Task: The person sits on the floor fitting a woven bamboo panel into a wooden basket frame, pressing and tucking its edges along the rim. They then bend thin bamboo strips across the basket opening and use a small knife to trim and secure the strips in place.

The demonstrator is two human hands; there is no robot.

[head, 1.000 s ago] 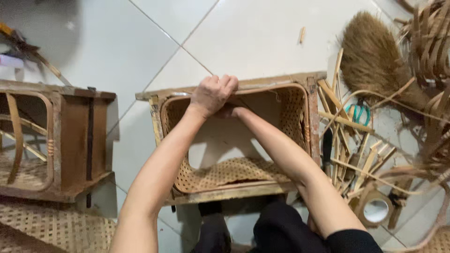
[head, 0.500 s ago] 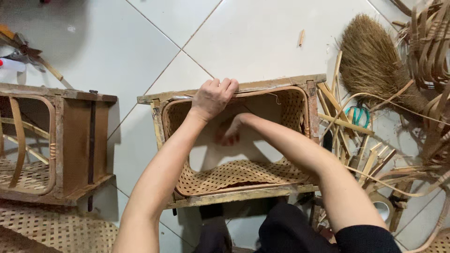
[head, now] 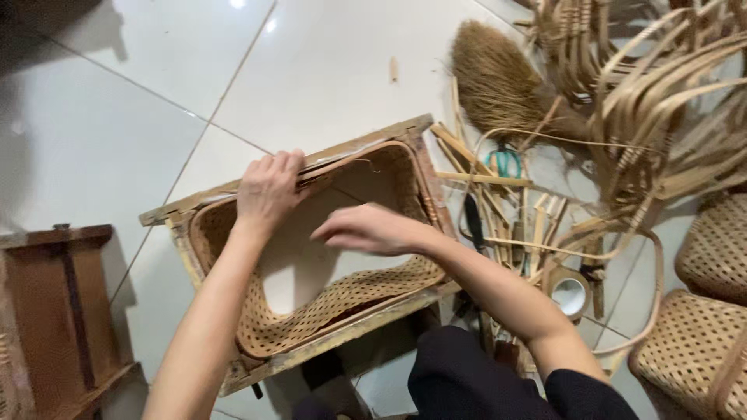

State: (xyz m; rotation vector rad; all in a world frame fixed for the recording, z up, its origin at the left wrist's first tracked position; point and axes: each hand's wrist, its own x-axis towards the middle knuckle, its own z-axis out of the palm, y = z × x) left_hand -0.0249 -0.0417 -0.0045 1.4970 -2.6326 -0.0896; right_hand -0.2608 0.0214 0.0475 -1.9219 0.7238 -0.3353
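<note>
The wooden frame with woven cane lining [head: 311, 257] lay on the white tiled floor [head: 117, 117], turned more askew than a moment before. The left hand [head: 268, 190] still gripped its far rail, while the right hand [head: 366, 229], earlier tucked inside against that rail, had lifted clear and hovered open, holding nothing, suggesting work at that edge had paused

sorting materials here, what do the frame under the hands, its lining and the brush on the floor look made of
Frame: seemingly raw wood, matte and unvarnished, with rough worn edges where the left hand grips it.
Lining: looks like woven cane or rattan, shown by its open lattice of pale tan strips.
Brush: apparently dry plant fibre, a shaggy brown bundle; the exact fibre can't be told.
</note>
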